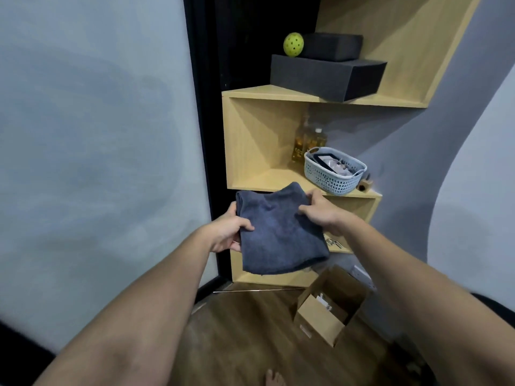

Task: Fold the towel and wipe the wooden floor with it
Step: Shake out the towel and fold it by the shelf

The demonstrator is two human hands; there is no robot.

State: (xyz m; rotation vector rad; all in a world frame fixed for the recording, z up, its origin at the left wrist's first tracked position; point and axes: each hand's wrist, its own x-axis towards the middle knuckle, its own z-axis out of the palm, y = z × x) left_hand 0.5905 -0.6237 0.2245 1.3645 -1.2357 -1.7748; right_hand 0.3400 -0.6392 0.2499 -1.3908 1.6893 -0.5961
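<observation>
**Towel folded in the hands, floor not yet wiped**

Obs.: Person standing, both arms out in front. The towel [278, 232], dark grey-blue, is held in the air between the two hands, well above the wooden floor [245, 330]. It reads as a compact, roughly square packet with a doubled, rounded lower edge, so at least one fold looks to be in.

Left hand [227, 232]: grips the towel's left edge, thumb curled over the top face, fingers underneath and mostly hidden.

Right hand [320, 211]: pinches the upper right part of the towel, fingers bunching the cloth a little; it lies slightly farther out than the left.

Surroundings: beyond the hands, a pale wooden shelf unit [250, 135]. Just past the right hand, a light perforated basket [333, 174] sits on a shelf, with amber bottles [306, 140] behind it. Higher up, dark foam blocks [326, 76] and a yellow-green holed ball [293, 44]. Below the right forearm, an open cardboard box [328, 307] stands on the floor. Toes of a bare foot [274, 378] show at the bottom edge.

Progress (judgement): folding done or nearly so; a further fold may be intended, cannot tell. Wiping has not begun. Remaining: crouch, bring the towel down, rub the boards.

Writing: none legible. A pale label on the box front is too blurred to read; the bottles show no readable brand.
</observation>
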